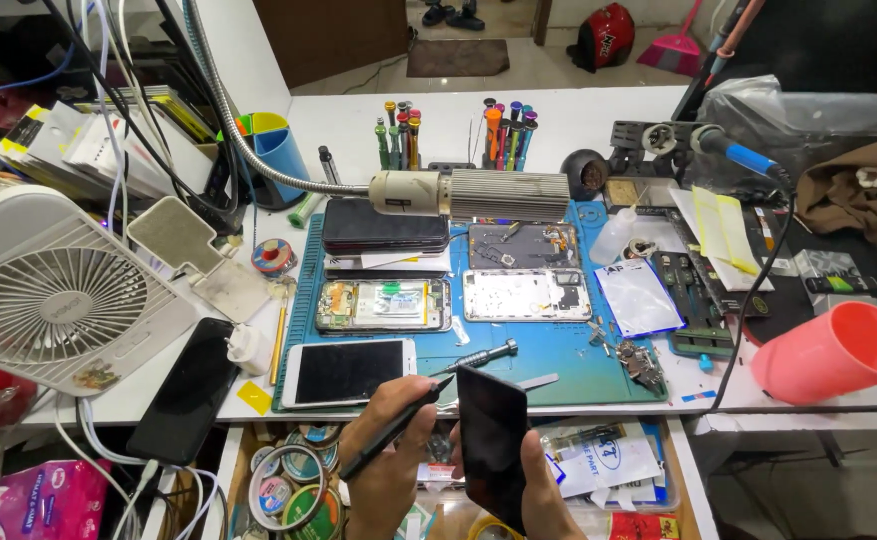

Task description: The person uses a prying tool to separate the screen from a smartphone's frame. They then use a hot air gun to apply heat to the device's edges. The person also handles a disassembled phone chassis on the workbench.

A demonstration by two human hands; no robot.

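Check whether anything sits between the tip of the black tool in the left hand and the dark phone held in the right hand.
Nothing visible does. The left hand holds the black tool with its tip right at the upper left edge of the dark phone, which the right hand holds upright over the open drawer.

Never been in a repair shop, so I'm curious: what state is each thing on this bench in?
Black phone: held upright in right hand, screen dark.
Black pen-like tool: gripped in left hand.
White phone: lying flat, screen dark.
Two opened phones: backs off, insides exposed.
White fan: tilted.
Pink cup: tipped over.
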